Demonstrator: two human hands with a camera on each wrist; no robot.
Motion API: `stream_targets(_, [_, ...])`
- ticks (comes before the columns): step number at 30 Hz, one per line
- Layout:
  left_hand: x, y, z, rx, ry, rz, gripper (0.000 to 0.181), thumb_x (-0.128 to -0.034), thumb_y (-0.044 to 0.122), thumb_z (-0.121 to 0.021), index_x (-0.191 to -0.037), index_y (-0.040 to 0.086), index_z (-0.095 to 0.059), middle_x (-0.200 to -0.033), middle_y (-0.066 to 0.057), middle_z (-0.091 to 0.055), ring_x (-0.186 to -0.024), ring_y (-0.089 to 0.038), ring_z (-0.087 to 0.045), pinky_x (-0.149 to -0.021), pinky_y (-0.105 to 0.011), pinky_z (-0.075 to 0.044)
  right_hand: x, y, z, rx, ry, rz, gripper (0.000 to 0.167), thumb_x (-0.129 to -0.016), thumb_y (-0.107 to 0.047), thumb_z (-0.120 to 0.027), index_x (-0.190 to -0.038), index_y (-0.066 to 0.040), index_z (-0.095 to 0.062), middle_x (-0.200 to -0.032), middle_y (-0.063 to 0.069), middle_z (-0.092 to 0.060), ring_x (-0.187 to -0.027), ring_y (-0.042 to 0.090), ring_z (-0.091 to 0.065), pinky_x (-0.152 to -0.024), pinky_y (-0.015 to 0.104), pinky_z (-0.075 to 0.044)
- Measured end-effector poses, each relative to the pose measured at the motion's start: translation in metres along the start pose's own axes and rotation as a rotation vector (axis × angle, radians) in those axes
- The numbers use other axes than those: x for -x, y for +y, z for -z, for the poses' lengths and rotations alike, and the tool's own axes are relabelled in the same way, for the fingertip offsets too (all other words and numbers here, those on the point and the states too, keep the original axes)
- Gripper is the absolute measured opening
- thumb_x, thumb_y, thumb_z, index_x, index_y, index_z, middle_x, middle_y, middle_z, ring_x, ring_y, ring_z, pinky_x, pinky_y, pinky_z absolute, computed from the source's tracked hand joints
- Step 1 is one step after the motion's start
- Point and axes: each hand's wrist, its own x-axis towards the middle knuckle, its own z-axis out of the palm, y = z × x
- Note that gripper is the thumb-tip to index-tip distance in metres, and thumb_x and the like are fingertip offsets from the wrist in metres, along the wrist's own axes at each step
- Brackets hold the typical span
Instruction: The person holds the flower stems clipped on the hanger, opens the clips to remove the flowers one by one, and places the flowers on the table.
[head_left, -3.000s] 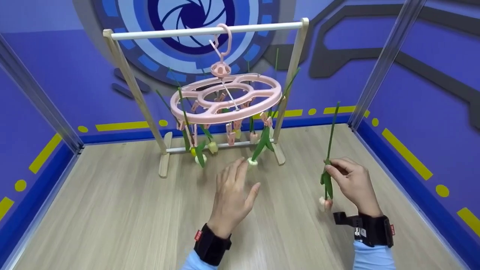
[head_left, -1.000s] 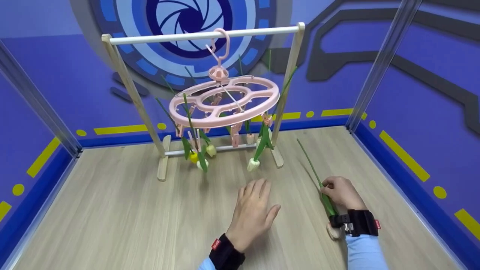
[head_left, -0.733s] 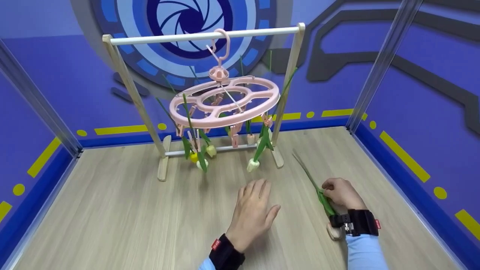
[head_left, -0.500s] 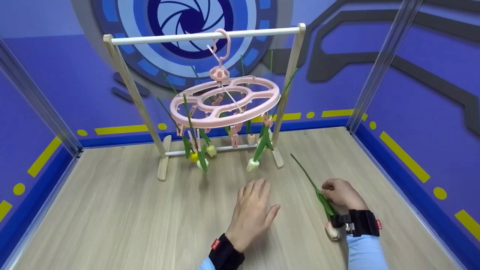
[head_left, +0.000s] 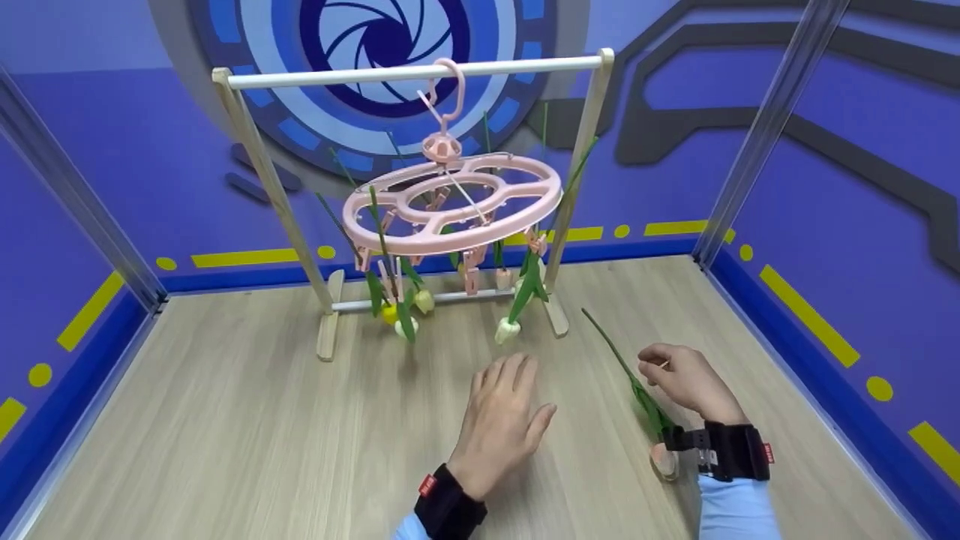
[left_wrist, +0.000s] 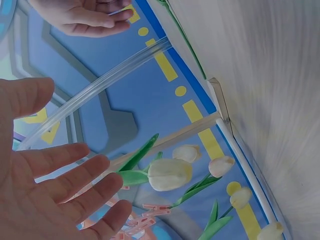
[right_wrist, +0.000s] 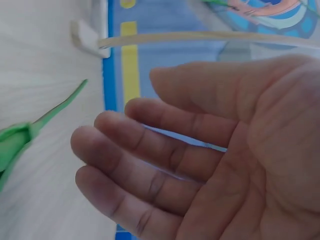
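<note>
One tulip (head_left: 642,397), earlier pinched bloom-down by the right hand (head_left: 690,379), has now been laid on the table (head_left: 262,420) and released; set-down judged done. Right fingers loosely curled, nothing held, just beside it. Left hand (head_left: 499,424) spread, nothing gripped, in front of the pink hanger (head_left: 450,241), where other tulips (head_left: 508,330) are hung bloom-down.

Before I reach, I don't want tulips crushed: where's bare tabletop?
Bare: a wide patch between left hand and left wall; a narrower one between right hand and right wall. Crowded: beneath the clip hanger, where tulips dangle, and by the lying tulip.
</note>
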Motion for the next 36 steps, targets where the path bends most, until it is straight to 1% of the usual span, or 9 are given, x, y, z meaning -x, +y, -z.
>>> stream_targets(7, [-0.001, -0.005, 0.005, 0.05, -0.013, 0.027, 0.057, -0.0955, 0.037, -0.074, -0.138, 0.002, -0.059, -0.137, -0.013, -0.061, -0.126, -0.029, -0.058, -0.101, -0.045, -0.047, 0.004, -0.018, 0.005, -0.014, 0.032, 0.06, 0.027, -0.105, -0.012, -0.059, -0.127, 0.002, -0.067, -0.108, 0.013, -0.073, -0.093, 0.026, -0.069, -0.08, 0.042, -0.054])
stream_targets(13, [-0.003, -0.01, 0.012, 0.152, -0.069, 0.083, 0.055, -0.0987, 0.036, -0.071, -0.141, 0.003, -0.058, -0.14, -0.013, -0.06, -0.128, -0.029, -0.057, -0.101, -0.047, -0.047, 0.007, -0.028, 0.004, -0.038, 0.045, 0.1, 0.027, -0.105, -0.014, -0.06, -0.127, 0.0, -0.068, -0.111, 0.012, -0.073, -0.095, 0.025, -0.07, -0.082, 0.041, -0.054])
stream_targets(16, [-0.004, -0.014, 0.017, 0.203, -0.074, 0.111, 0.054, -0.1, 0.034, -0.07, -0.141, 0.002, -0.058, -0.14, -0.013, -0.059, -0.127, -0.028, -0.057, -0.102, -0.048, -0.046, 0.008, -0.032, 0.003, -0.043, 0.056, 0.115, 0.026, -0.105, -0.014, -0.061, -0.127, -0.002, -0.069, -0.112, 0.011, -0.073, -0.097, 0.026, -0.07, -0.084, 0.041, -0.054])
stream_targets(19, [-0.005, -0.018, 0.02, 0.234, -0.036, 0.12, 0.053, -0.1003, 0.032, -0.069, -0.141, 0.0, -0.058, -0.139, -0.015, -0.06, -0.126, -0.029, -0.057, -0.103, -0.048, -0.046, 0.008, -0.036, 0.001, -0.042, 0.077, 0.138, 0.025, -0.104, -0.014, -0.062, -0.125, -0.002, -0.07, -0.112, 0.011, -0.073, -0.099, 0.028, -0.069, -0.084, 0.041, -0.054])
stream_targets(25, [-0.007, -0.028, 0.025, 0.25, 0.123, 0.104, 0.049, -0.0981, 0.028, -0.072, -0.136, -0.002, -0.062, -0.132, -0.017, -0.063, -0.119, -0.03, -0.061, -0.101, -0.046, -0.049, 0.005, -0.042, -0.006, -0.068, 0.107, 0.167, 0.023, -0.102, -0.01, -0.065, -0.122, -0.002, -0.072, -0.109, 0.009, -0.074, -0.096, 0.025, -0.07, -0.081, 0.034, -0.056])
stream_targets(28, [-0.008, -0.033, 0.029, 0.27, 0.177, 0.109, 0.046, -0.0973, 0.025, -0.073, -0.134, -0.002, -0.063, -0.129, -0.016, -0.064, -0.118, -0.03, -0.061, -0.101, -0.045, -0.049, 0.002, -0.048, -0.011, -0.087, 0.119, 0.181, 0.022, -0.102, -0.01, -0.065, -0.121, -0.003, -0.073, -0.11, 0.009, -0.074, -0.097, 0.025, -0.071, -0.083, 0.033, -0.057])
stream_targets(32, [-0.009, -0.038, 0.033, 0.313, 0.191, 0.142, 0.046, -0.0978, 0.024, -0.073, -0.134, -0.002, -0.063, -0.13, -0.015, -0.064, -0.121, -0.03, -0.06, -0.103, -0.045, -0.049, -0.002, -0.056, -0.019, -0.118, 0.156, 0.204, 0.02, -0.101, -0.008, -0.067, -0.119, -0.003, -0.074, -0.109, 0.008, -0.074, -0.096, 0.023, -0.072, -0.082, 0.03, -0.057])
stream_targets(36, [-0.011, -0.037, 0.035, 0.357, 0.179, 0.166, 0.045, -0.099, 0.024, -0.072, -0.136, -0.001, -0.062, -0.132, -0.015, -0.063, -0.122, -0.029, -0.06, -0.103, -0.045, -0.049, -0.007, -0.062, -0.029, -0.157, 0.215, 0.246, 0.019, -0.098, -0.004, -0.069, -0.116, -0.004, -0.075, -0.105, 0.005, -0.075, -0.093, 0.02, -0.072, -0.08, 0.027, -0.057])
